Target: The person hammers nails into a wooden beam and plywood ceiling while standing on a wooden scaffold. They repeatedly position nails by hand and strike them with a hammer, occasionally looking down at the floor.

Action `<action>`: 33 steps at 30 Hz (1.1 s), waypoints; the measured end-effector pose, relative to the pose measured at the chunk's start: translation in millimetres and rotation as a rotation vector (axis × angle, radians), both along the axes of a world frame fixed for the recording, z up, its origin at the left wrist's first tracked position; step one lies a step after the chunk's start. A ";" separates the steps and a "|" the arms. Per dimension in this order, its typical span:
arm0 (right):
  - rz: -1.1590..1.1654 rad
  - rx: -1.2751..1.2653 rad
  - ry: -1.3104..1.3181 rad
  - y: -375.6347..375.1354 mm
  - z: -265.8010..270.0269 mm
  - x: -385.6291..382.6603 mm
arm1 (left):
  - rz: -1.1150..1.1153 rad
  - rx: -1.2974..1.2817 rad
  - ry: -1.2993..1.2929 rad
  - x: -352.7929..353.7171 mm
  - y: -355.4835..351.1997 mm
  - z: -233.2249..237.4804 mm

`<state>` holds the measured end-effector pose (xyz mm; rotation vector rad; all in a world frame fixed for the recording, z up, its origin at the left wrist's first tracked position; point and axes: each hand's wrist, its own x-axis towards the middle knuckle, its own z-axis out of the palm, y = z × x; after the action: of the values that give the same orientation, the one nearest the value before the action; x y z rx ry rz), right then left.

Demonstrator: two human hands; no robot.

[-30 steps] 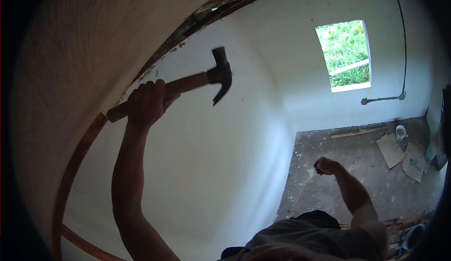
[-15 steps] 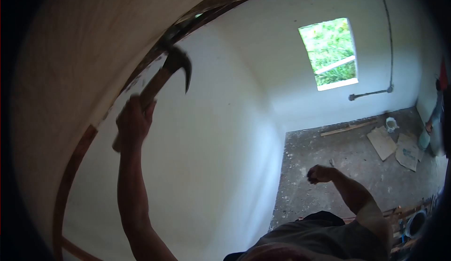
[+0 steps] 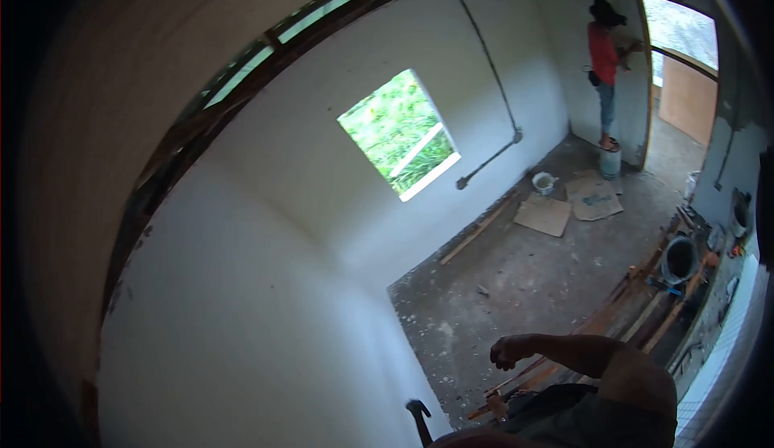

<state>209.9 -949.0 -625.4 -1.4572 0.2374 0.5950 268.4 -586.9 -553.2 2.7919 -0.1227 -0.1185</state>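
The claw hammer [image 3: 418, 416] shows low at the bottom edge, its dark head up and its handle running out of sight beside the white wall. My left hand, which gripped that handle a moment ago, is out of view. My right hand [image 3: 506, 353] is held in front of my body above the floor, arm bent. Its fingers are curled closed; whatever they hold, if anything, is too small or hidden to make out. Above on the left is a wooden panel [image 3: 72, 125], with dark roof beams [image 3: 274, 41] along its edge.
A co-worker in a red shirt [image 3: 601, 49] stands on an upturned bucket [image 3: 610, 162] by the doorway [image 3: 681, 85]. Cardboard sheets [image 3: 543, 214], a white pot [image 3: 544, 183] and a wood strip [image 3: 480, 230] lie on the floor. Boards and a black bucket [image 3: 680, 258] are at right.
The hammer has come down from the beam to the bottom edge, and my left hand has left the view. My head has turned right, bringing the co-worker and doorway into sight.
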 end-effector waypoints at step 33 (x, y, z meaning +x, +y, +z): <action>-0.405 0.562 -0.193 -187.3 74.6 -265.3 | -0.675 -0.085 0.407 -181.0 -329.5 -20.9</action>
<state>-55.4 -1136.3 -550.8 -0.8782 0.1863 0.1631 87.5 -916.4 -574.1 2.4617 -0.9280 -0.8079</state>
